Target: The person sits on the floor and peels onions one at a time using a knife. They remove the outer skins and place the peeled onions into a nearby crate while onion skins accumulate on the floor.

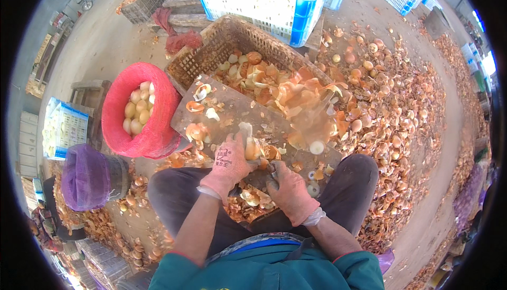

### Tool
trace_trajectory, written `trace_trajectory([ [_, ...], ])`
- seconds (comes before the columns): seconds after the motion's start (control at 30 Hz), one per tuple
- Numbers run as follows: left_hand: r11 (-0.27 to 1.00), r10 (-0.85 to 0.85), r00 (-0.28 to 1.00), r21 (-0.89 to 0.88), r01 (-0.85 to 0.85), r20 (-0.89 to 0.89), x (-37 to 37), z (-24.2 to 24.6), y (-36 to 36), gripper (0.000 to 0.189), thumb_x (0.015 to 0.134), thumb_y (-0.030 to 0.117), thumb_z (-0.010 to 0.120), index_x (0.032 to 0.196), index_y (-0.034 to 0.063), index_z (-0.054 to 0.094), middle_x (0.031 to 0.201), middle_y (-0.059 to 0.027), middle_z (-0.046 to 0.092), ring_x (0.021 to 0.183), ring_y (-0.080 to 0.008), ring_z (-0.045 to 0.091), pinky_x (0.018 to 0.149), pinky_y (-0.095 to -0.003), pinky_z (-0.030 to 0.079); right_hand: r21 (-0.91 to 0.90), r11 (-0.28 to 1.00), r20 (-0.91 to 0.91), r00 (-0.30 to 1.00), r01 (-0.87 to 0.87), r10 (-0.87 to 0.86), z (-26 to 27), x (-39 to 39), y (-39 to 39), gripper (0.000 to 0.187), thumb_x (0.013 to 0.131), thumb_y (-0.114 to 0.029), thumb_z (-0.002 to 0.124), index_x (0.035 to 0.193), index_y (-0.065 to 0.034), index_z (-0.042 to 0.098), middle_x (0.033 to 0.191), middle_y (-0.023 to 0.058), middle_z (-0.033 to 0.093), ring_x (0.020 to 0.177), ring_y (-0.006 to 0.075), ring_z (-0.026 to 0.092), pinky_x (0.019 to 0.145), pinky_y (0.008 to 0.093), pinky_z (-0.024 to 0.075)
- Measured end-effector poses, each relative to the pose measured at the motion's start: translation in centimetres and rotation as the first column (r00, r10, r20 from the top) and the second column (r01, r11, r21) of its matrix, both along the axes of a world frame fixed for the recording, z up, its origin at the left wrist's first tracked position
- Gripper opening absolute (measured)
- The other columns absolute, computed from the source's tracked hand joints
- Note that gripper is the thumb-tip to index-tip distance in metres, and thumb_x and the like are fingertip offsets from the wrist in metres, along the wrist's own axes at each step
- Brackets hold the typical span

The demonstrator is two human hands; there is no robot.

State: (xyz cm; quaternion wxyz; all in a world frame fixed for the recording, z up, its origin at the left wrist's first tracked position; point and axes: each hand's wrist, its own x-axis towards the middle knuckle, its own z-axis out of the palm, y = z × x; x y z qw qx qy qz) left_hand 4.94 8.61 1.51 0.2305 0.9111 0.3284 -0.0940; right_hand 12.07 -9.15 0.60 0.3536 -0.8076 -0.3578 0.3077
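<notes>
Both my hands wear pink work gloves over a brown board that slopes from a crate towards my knees. My left hand holds an onion with its skin partly loosened. Close to its right side, my right hand is closed around a small knife, whose blade is mostly hidden. Loose skins and cut onion pieces lie about the board, with a pale onion slice at its right part. Brown onion skins heap up in the crate beyond.
A dirty plastic crate holds the skins. At left stand a red mesh bag of peeled onions and a purple mesh bag. A white-and-blue crate stands ahead. Onions and skins cover the floor at right.
</notes>
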Motion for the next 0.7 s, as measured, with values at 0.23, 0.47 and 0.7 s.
trace_trajectory([
  [0.23,0.998,0.043,0.999,-0.050,-0.044,-0.012,0.1,-0.5,-0.1,0.089,0.067,0.036,0.088,0.140,0.0041,0.047,0.130,-0.0249,0.056,0.120,-0.0426,0.056,0.102,-0.0510,0.045,-0.036,0.998,-0.011,0.999,-0.047,0.047,-0.8,0.5,0.8,0.039,0.089,-0.014,0.066,0.122,0.0003,0.051,0.093,0.0285,0.068,0.092,0.0466,0.066,0.079,0.0522,0.0516],
  [0.47,1.000,0.018,1.000,-0.005,-0.018,0.019,-0.3,-1.3,-0.8,0.093,0.068,0.035,0.088,0.143,0.0033,0.043,0.131,-0.0274,0.053,0.120,-0.0439,0.056,0.102,-0.0512,0.045,-0.186,0.979,0.081,0.992,-0.081,0.098,-2.0,0.8,2.0,0.032,0.093,-0.019,0.062,0.117,-0.0002,0.051,0.094,0.0280,0.069,0.093,0.0460,0.067,0.079,0.0521,0.0522],
  [0.7,1.000,0.008,0.994,-0.014,-0.007,0.109,-1.1,-2.0,-0.7,0.099,0.070,0.036,0.088,0.148,0.0040,0.037,0.131,-0.0257,0.053,0.120,-0.0452,0.054,0.104,-0.0520,0.044,-0.121,0.992,0.081,0.996,-0.025,0.035,-2.5,0.8,1.8,0.032,0.093,-0.021,0.063,0.115,-0.0009,0.053,0.095,0.0251,0.070,0.089,0.0440,0.069,0.079,0.0512,0.0528],
])
